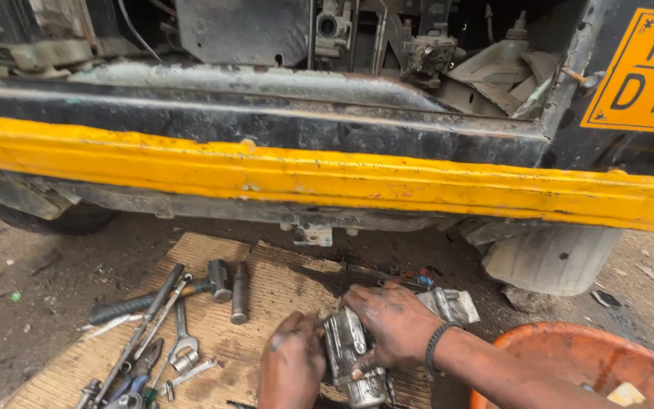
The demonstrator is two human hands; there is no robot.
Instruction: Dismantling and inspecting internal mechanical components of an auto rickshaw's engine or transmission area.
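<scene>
Two greasy hands work at the bottom of the view, both on a grey metal engine part (351, 356) that rests on a ribbed wooden board (266, 303) laid on the dirt ground. The right hand (393, 324), with a dark band at its wrist, lies over the top and right side of the part; its fingers are spread and curled down across the casting, fingertips pressing its left face, thumb low near the bottom end. The left hand (291, 363) sits just left of the part, knuckles up, fingers bent inward against its side; how tightly they grip cannot be told, since the fingertips are hidden behind the hand. The part thus stands between the two palms, its lower end showing below the right thumb and a lighter section (452, 304) sticking out behind the right hand.

At the lower right, an orange plastic tub (562, 356) sits just beside the right forearm. To the left on the board lie scattered tools: an open-end spanner (183, 344), pliers (141, 367), a long bar (149, 322), a hammer (206, 284) and a short socket (240, 294).

Farther off, the yellow bumper (327, 178) of a vehicle crosses the whole view, with a worn black panel (266, 113) above it, an open engine bay (387, 38) beyond, and a yellow plate (645, 72) at the right.
</scene>
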